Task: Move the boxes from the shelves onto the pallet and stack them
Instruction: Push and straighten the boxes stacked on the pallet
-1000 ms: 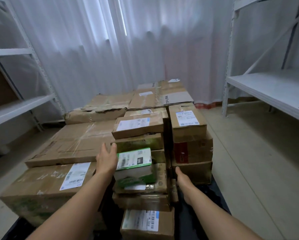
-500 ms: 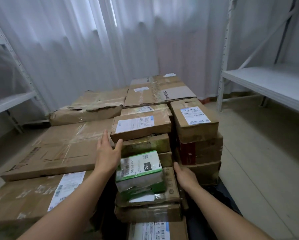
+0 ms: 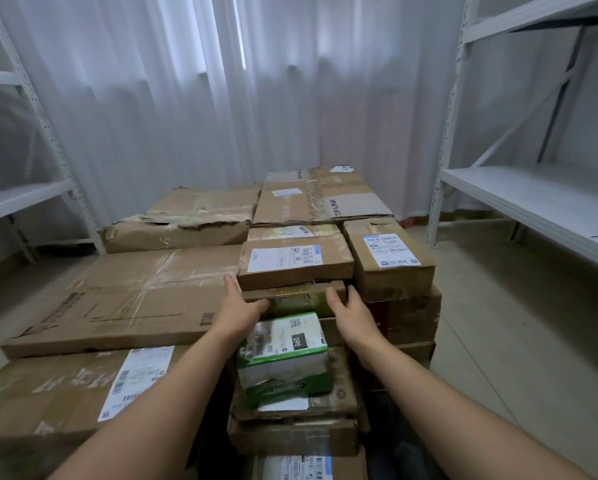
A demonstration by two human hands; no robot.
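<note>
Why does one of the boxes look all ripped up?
The flat cardboard box at the back left of the stack has a torn, ragged front top edge and crinkled tape. The green and white box in front also sits slightly crooked on its stack.

Both forearms are bare from the picture's lower edge up to the fingers, with no sleeve, glove, watch or ring on the left hand [image 3: 237,311] or the right hand [image 3: 351,315].
</note>
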